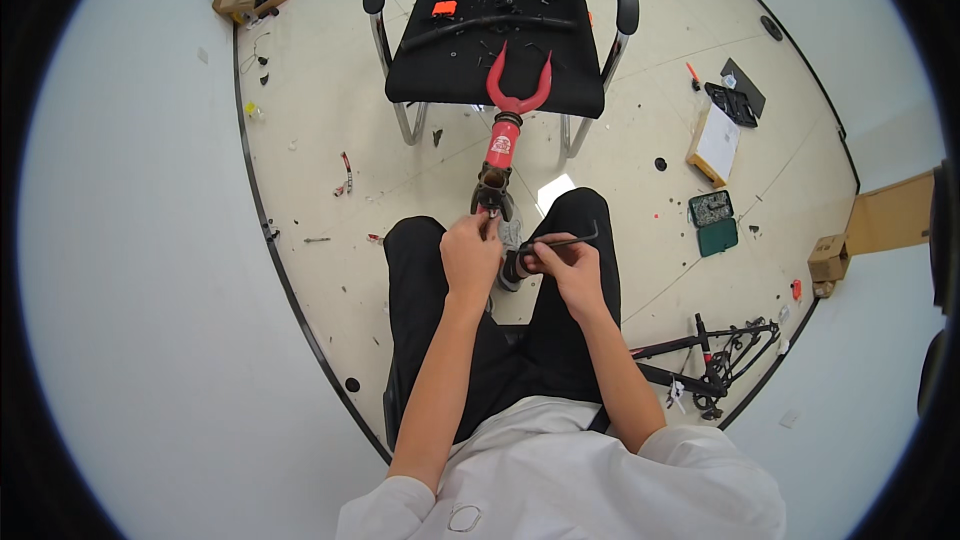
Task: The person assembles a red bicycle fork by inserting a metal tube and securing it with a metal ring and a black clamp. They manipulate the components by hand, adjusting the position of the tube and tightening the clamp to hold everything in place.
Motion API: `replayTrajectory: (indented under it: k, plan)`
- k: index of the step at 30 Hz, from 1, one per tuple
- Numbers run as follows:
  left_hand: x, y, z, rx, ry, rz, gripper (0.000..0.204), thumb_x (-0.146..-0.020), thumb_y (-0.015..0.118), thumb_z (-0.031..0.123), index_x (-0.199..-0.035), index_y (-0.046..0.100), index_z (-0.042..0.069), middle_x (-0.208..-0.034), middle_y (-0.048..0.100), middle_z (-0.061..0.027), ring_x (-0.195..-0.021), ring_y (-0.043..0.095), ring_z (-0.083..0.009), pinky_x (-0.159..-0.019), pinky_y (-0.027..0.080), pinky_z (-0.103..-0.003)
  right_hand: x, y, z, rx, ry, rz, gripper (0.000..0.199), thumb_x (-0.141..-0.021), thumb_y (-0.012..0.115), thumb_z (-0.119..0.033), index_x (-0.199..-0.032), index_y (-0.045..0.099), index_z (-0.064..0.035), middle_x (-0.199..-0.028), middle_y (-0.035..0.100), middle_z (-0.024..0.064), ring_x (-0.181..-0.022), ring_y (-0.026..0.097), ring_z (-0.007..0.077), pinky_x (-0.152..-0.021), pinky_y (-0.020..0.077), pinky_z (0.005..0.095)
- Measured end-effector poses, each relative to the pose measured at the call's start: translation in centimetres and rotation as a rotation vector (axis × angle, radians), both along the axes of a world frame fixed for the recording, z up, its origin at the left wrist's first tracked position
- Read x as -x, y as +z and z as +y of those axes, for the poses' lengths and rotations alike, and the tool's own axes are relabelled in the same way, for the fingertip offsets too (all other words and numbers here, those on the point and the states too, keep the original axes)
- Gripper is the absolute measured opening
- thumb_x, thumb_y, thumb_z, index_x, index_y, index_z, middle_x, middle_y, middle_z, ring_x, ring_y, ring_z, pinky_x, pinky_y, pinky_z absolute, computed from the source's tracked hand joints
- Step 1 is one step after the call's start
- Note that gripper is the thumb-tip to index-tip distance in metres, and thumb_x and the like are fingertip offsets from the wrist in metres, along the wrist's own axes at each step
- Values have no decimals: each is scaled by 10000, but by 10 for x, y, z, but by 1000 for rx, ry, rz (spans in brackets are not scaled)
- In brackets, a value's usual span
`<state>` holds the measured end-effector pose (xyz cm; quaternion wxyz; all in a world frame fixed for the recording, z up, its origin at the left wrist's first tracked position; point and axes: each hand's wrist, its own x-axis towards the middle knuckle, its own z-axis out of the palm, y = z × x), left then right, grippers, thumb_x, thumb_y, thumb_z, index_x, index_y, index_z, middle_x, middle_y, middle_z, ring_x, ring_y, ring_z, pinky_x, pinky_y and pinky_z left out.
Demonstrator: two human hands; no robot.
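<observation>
A red fork-shaped bicycle part (503, 140) stretches from the seat of the black chair (425, 65) toward me, its two prongs resting over the seat's front edge. At its near end sits a dark stem-like clamp (492, 185). My left hand (471, 255) is closed at this clamp end, its fingertips pinched together; what lies between them is too small to make out. My right hand (568, 265) grips a black L-shaped hex key (580, 239) between thumb and fingers, just above my right thigh. The key's short bent end points up, to the right.
On the chair seat lie a black handlebar (490, 28), an orange piece (444, 9) and small hardware. A green case (716, 224), a box with paper (714, 145) and a dark bicycle frame (705, 365) are on the floor at right. Cartons (240, 2) stand far left.
</observation>
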<state>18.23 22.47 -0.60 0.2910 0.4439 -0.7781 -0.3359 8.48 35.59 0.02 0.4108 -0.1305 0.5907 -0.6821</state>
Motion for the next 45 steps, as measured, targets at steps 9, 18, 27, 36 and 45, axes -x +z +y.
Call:
replayTrajectory:
  k: [9, 18, 27, 36, 45]
  plan:
    - [-2, -10, -1, -87, 15, 243, 197, -837, 701, 60, -983, 700, -72, -822, 715, -195, -725, 728, -239, -672, 564, -297, -17, -7, -45, 91, -142, 194, 112, -877, 672, 3, -940, 626, 84, -898, 708, 145, -841, 707, 182, -773, 584, 298]
    - [-9, -17, -7, 4, -41, 236, 229, -808, 678, 11, -1025, 687, -62, -884, 713, -196, -785, 728, -250, -712, 572, -312, -22, -4, -54, 71, -52, 697, 109, -851, 691, 13, -951, 667, 50, -909, 724, 125, -832, 706, 163, -734, 556, 272]
    - [-10, -30, -5, -237, -32, 423, 242, -822, 675, -22, -1056, 672, -83, -871, 722, -139, -719, 704, -176, -649, 556, -268, -23, -1, -58, 55, 99, 1491, 192, -766, 682, 58, -954, 664, 29, -1002, 690, 150, -861, 693, 290, -723, 574, 333]
    - [-21, -10, -11, -1259, 8, 809, 201, -904, 666, 181, -1007, 689, 10, -831, 687, -43, -652, 624, -100, -553, 441, -228, -22, -12, -51, 116, 78, 1533, 221, -757, 668, 69, -977, 653, 53, -1040, 671, 185, -872, 691, 324, -720, 576, 348]
    - [-14, -2, -22, -1271, 12, 629, 180, -882, 711, 221, -895, 698, 42, -738, 640, 1, -591, 563, -97, -524, 392, -248, -32, -17, -52, 85, 13, 1397, 328, -708, 648, 68, -1034, 647, 32, -950, 634, 172, -824, 656, 309, -701, 543, 367]
